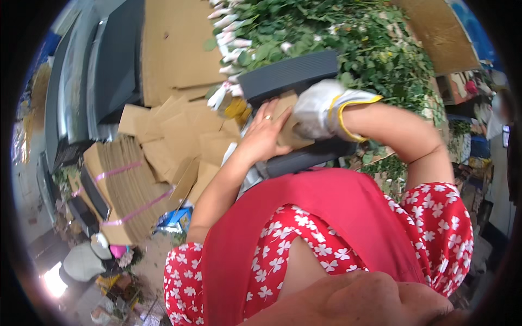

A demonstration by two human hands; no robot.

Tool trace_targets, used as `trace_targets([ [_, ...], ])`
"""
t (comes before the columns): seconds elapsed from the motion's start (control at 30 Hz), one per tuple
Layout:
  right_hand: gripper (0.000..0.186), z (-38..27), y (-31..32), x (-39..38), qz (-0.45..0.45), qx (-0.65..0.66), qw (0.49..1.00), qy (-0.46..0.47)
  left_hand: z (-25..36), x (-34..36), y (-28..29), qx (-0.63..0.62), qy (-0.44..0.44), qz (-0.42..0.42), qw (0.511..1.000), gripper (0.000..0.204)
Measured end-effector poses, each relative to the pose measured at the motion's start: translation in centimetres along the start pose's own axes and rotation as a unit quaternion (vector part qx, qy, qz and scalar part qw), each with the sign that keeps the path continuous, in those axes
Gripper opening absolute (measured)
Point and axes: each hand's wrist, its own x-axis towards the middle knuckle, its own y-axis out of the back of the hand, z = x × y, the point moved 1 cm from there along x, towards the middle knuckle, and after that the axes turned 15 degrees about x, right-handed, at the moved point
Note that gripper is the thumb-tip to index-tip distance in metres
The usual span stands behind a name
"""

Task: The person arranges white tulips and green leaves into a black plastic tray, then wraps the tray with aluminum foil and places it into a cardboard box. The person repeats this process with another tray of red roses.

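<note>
Closest of all is the worker's own head, bent over a red apron, and beyond that the two hands meet at a brown cardboard piece. It sits between an upper dark ribbed panel and a lower dark ribbed panel; I can't make out whether those two are joined. The bare left hand is laid over the cardboard's left side, fingers stretched and thumb spread away, so it looks more like pressing than gripping. The right hand, in a pale glove with yellow trim, is against the other side, but it's blurred and its fingertips are hidden, so I can't say how far they're closed or whether they have hold of anything. I'd guess the cardboard is light and fairly stiff, dry enough not to slip, though apt to crease if squeezed at a corner. A flat palm or a pinch along a long edge should suit it. The dark panels look thin and springy, best taken by their rims. The leafy stems just beyond would bruise far sooner, I'd think, than the loose cardboard pieces on the left.
</note>
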Motion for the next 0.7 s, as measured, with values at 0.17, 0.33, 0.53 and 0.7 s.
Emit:
trace_targets([
  [0.17, 0.036, 3.0, -2.8, 0.5, -0.055, 0.160, 0.984, 0.058, 0.8, 0.8, 1.3, -0.013, -0.039, 0.016, 0.999, 0.084],
  [0.33, 0.028, 14.3, 3.2, 0.1, 0.343, 0.041, 0.938, 0.023, 0.0, -1.7, -2.5, -0.163, -0.084, 0.172, 0.968, 0.008],
  [0.53, 0.039, 23.0, -6.4, 12.4, 0.237, 0.008, 0.971, 0.039, 0.1, -2.6, -3.4, -0.234, -0.083, 0.205, 0.947, 0.008],
  [0.7, 0.031, 23.2, 2.3, 6.8, 0.295, 0.027, 0.955, -0.029, 0.2, -2.8, -3.5, -0.197, -0.088, 0.214, 0.953, 0.006],
])
